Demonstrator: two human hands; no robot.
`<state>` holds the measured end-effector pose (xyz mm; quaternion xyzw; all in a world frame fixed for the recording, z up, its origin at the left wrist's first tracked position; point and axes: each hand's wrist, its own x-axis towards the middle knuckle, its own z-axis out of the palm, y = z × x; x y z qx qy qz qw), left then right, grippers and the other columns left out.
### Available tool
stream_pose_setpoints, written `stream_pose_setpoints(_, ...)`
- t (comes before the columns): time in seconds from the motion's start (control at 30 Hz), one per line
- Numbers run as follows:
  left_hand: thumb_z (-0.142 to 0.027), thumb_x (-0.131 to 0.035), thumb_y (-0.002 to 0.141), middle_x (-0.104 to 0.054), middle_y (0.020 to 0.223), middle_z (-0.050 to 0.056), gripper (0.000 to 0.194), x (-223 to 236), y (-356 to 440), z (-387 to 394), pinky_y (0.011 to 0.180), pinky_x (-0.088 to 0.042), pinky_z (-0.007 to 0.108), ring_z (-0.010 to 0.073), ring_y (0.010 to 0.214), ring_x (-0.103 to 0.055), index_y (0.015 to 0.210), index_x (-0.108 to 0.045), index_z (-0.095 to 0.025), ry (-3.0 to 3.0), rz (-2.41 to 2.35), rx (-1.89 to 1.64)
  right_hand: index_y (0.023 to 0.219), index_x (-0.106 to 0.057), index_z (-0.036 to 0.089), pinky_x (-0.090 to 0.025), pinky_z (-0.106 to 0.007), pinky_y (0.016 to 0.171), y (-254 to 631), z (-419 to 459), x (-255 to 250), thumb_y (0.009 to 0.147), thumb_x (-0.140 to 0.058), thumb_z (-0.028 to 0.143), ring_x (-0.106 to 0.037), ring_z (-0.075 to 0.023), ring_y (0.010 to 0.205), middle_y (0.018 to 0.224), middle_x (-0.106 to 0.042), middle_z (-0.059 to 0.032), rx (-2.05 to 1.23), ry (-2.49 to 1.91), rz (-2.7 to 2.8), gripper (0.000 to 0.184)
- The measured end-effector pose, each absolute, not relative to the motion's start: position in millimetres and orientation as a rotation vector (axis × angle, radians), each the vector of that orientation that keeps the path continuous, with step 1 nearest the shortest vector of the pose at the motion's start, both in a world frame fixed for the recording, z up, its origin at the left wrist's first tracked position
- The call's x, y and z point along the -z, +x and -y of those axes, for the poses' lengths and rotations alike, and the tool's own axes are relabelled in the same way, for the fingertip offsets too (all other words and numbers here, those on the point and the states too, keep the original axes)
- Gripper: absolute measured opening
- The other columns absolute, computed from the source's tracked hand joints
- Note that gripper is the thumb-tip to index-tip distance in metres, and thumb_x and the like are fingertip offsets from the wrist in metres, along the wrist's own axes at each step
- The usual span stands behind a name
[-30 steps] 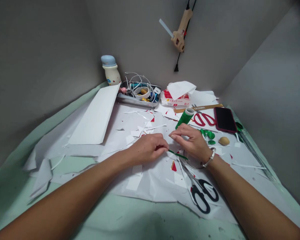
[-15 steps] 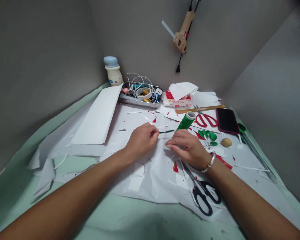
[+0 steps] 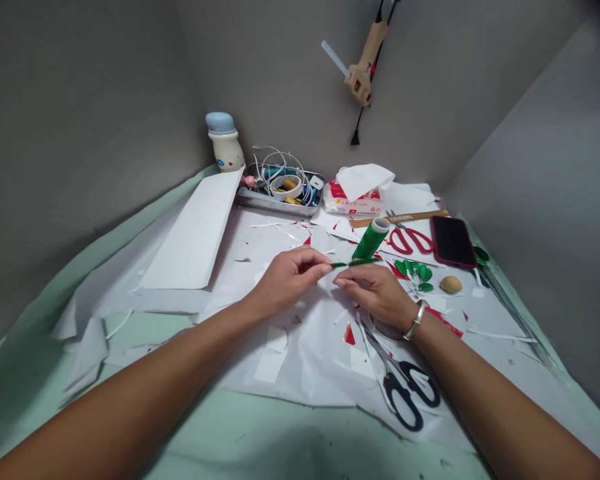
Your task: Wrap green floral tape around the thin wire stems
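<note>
My left hand (image 3: 289,279) pinches one end of a thin green stick (image 3: 354,263) between thumb and fingertips. The stick runs to the right, above the white paper sheets (image 3: 300,360). Just under the stick lies my right hand (image 3: 375,293), a silver bracelet on its wrist and its fingers curled and touching the stick from below. A green roll of tape (image 3: 371,238) lies just behind both hands. Small green leaf shapes (image 3: 416,272) sit to the right of my right hand.
Black scissors (image 3: 403,387) lie near my right forearm, red scissors (image 3: 409,240), a ruler (image 3: 405,217) and a dark phone (image 3: 453,241) at the back right. A metal tray (image 3: 280,200) of cables, a tissue pack (image 3: 354,193) and a bottle (image 3: 224,143) stand behind. A glue gun (image 3: 363,63) hangs on the wall.
The stick went from low between my hands up toward the green roll. My left hand has shifted right and slightly down along it; my right hand has stayed beneath it.
</note>
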<state>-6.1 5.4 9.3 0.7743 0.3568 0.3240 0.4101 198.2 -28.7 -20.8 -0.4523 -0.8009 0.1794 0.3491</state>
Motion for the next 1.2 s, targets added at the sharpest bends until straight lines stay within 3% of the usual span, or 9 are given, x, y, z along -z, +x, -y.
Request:
stream_pose_setpoints(0.17, -0.028, -0.053, 0.083, -0.063, 0.081, 0.003, 0.018, -2, -6, -10, 0.066, -0.043, 0.027, 0.0136, 0.069, -0.055, 0.083, -0.066, -0.016, 2.046, -1.228, -0.931, 0.087, -0.069, 0.02, -0.039, -0.03, 0.072, 192, 36, 17, 0.089, -0.055, 0.023, -0.053, -0.0146, 0.07, 0.069, -0.059, -0.0015, -0.34, -1.085, 2.273, 0.015)
stream_pose_setpoints(0.3, -0.02, -0.05, 0.081, -0.062, 0.08, 0.004, 0.017, 2, -6, -9, 0.065, -0.041, 0.028, 0.0147, 0.069, -0.055, 0.08, -0.066, -0.016, 2.273, -1.258, -0.805, 0.089, -0.069, 0.02, -0.04, -0.032, 0.074, 194, 38, 13, 0.088, -0.056, 0.025, -0.053, -0.0158, 0.074, 0.074, -0.06, -0.0032, -0.237, -1.063, 2.227, 0.015)
stream_pose_setpoints(0.53, -0.013, -0.051, 0.078, -0.064, 0.08, 0.002, 0.018, -1, -3, 4, 0.068, -0.042, 0.025, 0.0131, 0.072, -0.057, 0.083, -0.068, -0.018, 2.365, -0.651, -0.424, 0.086, -0.071, 0.02, -0.043, -0.029, 0.066, 201, 31, 12, 0.087, -0.057, 0.025, -0.055, -0.0157, 0.071, 0.073, -0.061, -0.0034, -0.372, -1.114, 1.972, 0.014)
stream_pose_setpoints(0.67, -0.02, -0.051, 0.083, -0.063, 0.083, 0.002, 0.017, -10, -3, 5, 0.07, -0.043, 0.026, 0.0124, 0.074, -0.057, 0.085, -0.068, -0.017, 2.16, -0.635, -0.59, 0.084, -0.071, 0.02, -0.042, -0.027, 0.064, 202, 27, 19, 0.087, -0.058, 0.024, -0.054, -0.014, 0.068, 0.071, -0.059, -0.0019, -0.436, -1.19, 1.928, 0.014)
stream_pose_setpoints(0.9, -0.03, -0.052, 0.085, -0.063, 0.081, 0.002, 0.019, -6, -6, -7, 0.065, -0.042, 0.026, 0.0135, 0.07, -0.055, 0.084, -0.066, -0.017, 1.985, -1.129, -0.955, 0.084, -0.07, 0.02, -0.041, -0.03, 0.072, 195, 32, 20, 0.087, -0.057, 0.023, -0.054, -0.0147, 0.071, 0.071, -0.061, -0.0019, -0.379, -1.132, 2.198, 0.014)
stream_pose_setpoints(1.2, -0.02, -0.049, 0.081, -0.063, 0.082, 0.005, 0.018, 6, -6, -8, 0.066, -0.042, 0.028, 0.0162, 0.071, -0.056, 0.08, -0.066, -0.018, 2.313, -1.138, -0.676, 0.088, -0.071, 0.021, -0.042, -0.032, 0.07, 194, 38, 11, 0.088, -0.056, 0.027, -0.054, -0.0163, 0.073, 0.073, -0.06, -0.0037, -0.284, -1.081, 2.083, 0.016)
